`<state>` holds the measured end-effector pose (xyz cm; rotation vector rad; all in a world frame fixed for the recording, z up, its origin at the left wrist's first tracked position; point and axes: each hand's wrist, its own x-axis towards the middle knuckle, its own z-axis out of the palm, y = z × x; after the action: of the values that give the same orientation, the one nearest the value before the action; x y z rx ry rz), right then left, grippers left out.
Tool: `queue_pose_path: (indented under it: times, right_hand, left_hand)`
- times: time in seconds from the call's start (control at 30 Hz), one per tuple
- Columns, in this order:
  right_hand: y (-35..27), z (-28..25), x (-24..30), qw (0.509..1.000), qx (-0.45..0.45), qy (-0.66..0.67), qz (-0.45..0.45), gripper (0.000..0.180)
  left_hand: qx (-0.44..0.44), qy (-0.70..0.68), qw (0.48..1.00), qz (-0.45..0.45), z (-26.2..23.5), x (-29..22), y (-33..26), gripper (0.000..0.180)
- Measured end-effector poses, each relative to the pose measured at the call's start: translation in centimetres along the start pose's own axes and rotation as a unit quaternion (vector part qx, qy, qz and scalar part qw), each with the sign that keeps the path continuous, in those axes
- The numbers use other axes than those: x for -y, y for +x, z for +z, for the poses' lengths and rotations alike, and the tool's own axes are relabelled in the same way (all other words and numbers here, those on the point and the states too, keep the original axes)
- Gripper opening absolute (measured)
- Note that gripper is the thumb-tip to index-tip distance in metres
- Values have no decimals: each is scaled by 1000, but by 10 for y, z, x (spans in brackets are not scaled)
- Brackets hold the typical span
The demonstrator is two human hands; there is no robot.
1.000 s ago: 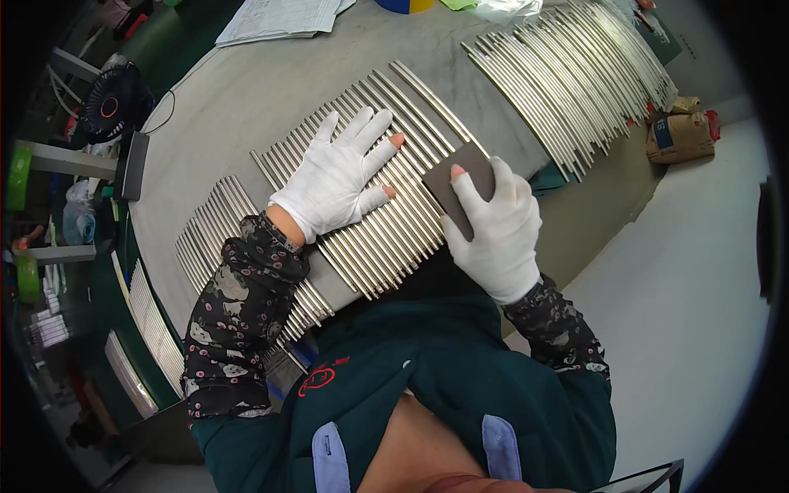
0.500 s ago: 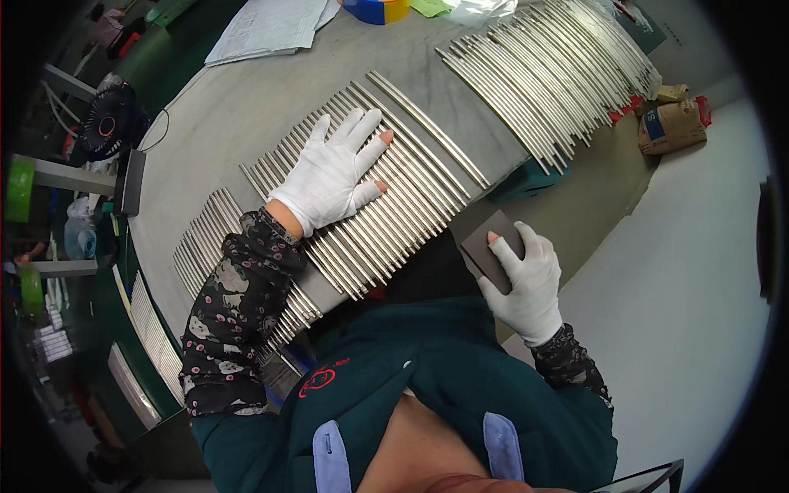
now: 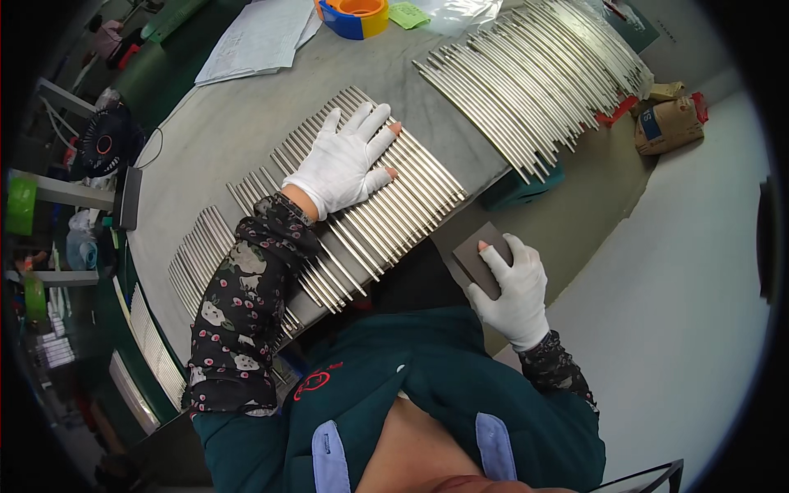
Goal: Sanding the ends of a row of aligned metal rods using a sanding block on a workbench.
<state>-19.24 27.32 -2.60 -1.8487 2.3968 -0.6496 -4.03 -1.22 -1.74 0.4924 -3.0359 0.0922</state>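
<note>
My left hand [image 3: 341, 164], in a white glove with bare thumb and index fingertips, lies flat with fingers spread on a row of thin shiny metal rods [image 3: 403, 193]. The rods lie side by side on the grey table, their near ends sticking out past its edge. Under my left forearm there are gaps between some of them. Off the table's near edge, my right hand [image 3: 516, 296], gloved the same way, grips a flat grey-brown block [image 3: 474, 261] that looks like a sanding sponge. The block touches no rod.
A second, larger batch of metal rods [image 3: 534, 82] lies at the far right of the table [image 3: 214, 140]. Papers [image 3: 251, 41], a blue and yellow tape dispenser [image 3: 353, 18] and green notes [image 3: 408, 15] sit at the back. A small black fan [image 3: 105, 141] stands left; a brown bag [image 3: 670, 125] lies right.
The rods at the right end of the row, which stood apart, now lie against the others. My left hand has slid slightly right across the row. The right hand still holds the block.
</note>
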Motion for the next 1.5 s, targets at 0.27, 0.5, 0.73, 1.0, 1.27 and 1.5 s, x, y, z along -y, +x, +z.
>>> queue_pose_path:
  times: [0.27, 0.5, 0.73, 1.0, 1.27, 1.5]
  right_hand:
    - [4, 4, -5, 1000, -6, 10, -6, 58]
    - [5, 6, -5, 1000, 0, 15, -10, 58]
    - [5, 7, -5, 1000, 12, 7, -14, 59]
    - [5, 9, -3, 1000, 15, 5, -18, 60]
    - [7, 9, -2, 1000, 18, 12, -20, 61]
    - [10, 4, 3, 999, 12, 12, -37, 62]
  left_hand:
    - [29, -12, 1000, -4, 0, -1, 12, 64]
    - [9, 9, 1000, -5, 6, -1, 18, 64]
    - [6, -12, 1000, -21, 7, -5, 24, 68]
    - [-59, -34, 998, -1, 1, 0, 17, 66]
    - [5, -49, 998, 35, -14, 17, -21, 64]
    - [24, -13, 999, 31, 2, 14, -33, 68]
